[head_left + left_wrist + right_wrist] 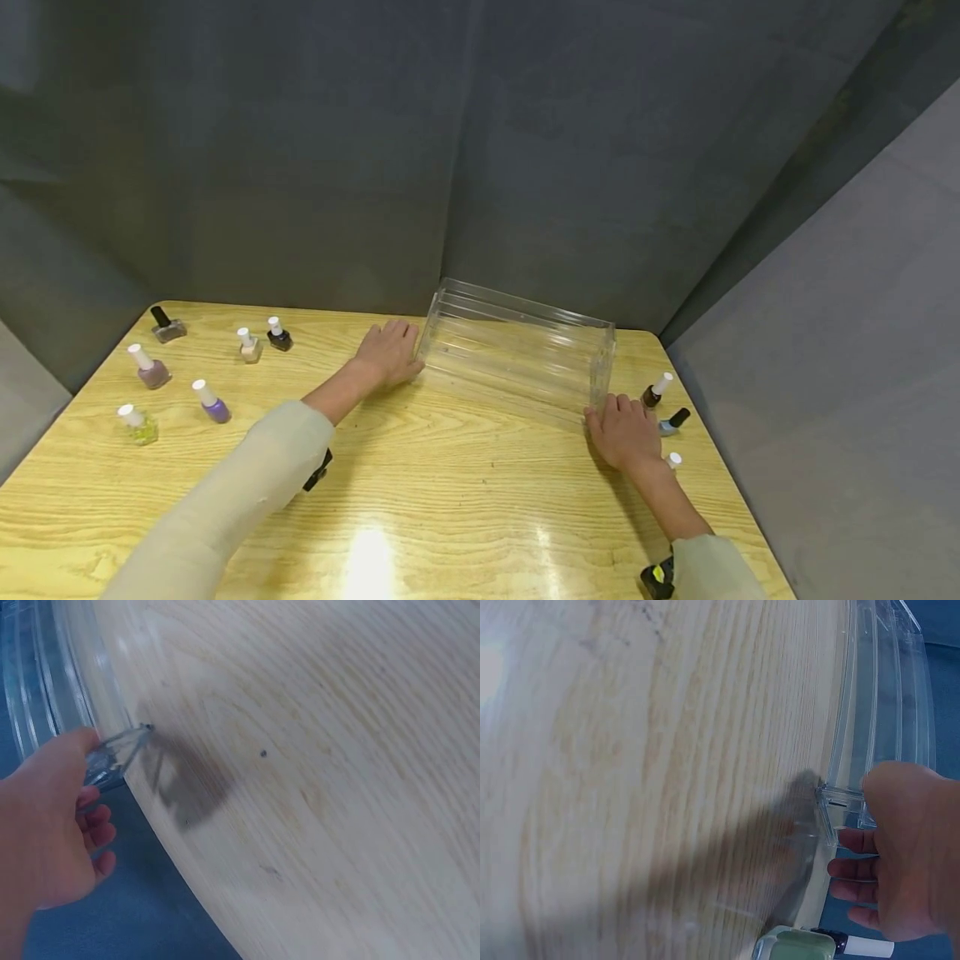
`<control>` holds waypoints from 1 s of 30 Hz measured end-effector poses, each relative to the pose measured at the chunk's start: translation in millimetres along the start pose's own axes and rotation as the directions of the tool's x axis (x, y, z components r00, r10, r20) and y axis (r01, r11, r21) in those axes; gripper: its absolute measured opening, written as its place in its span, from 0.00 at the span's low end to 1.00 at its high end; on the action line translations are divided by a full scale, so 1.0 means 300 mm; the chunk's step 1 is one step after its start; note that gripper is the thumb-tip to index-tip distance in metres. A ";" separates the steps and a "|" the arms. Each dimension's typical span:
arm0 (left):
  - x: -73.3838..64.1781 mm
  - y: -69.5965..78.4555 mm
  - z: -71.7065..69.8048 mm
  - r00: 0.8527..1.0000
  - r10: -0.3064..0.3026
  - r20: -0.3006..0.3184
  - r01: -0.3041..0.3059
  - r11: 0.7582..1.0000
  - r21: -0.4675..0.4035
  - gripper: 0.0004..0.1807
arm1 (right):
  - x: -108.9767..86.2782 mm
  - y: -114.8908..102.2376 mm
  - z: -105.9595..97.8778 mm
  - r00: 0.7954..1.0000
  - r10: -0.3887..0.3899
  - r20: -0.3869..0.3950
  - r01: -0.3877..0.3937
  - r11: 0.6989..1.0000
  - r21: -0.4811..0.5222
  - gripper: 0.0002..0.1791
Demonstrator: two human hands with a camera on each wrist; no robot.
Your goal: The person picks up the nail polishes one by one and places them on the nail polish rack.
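Note:
A clear acrylic tiered rack (517,354) stands near the table's back edge, its right end closer to me. My left hand (387,357) holds its left end. In the left wrist view, the left thumb lies on the rack's clear end piece (109,759) while the other fingers curl below. My right hand (624,432) grips the near right corner. The right wrist view shows that thumb against the stepped rack (885,697) and the fingers curled around the outer end. Beside the right hand are a dark polish bottle (651,397) and a blue one (667,427).
Several nail polish bottles stand on the left, including a purple one (216,410), a yellow-green one (141,427) and a mauve one (153,373). A white cap (673,459) shows behind the right wrist. Dark cloth (300,167) hangs behind the wooden table (450,500).

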State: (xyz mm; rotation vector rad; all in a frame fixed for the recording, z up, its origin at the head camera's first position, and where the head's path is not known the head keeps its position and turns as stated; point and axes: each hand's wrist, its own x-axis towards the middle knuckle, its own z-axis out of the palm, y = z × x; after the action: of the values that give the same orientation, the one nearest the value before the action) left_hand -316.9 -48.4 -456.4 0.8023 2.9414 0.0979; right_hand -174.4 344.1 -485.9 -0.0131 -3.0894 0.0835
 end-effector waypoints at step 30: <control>0.060 -0.043 0.083 0.998 0.055 0.015 -0.055 0.998 0.039 0.26 | 0.014 0.013 0.010 0.999 -0.043 -0.019 0.042 0.998 -0.036 0.25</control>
State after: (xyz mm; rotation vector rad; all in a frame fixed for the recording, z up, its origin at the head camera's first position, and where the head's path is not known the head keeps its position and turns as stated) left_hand -336.2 -49.3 -483.5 0.8858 2.9171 0.0386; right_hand -178.7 347.9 -489.0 0.0502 -3.0696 0.0260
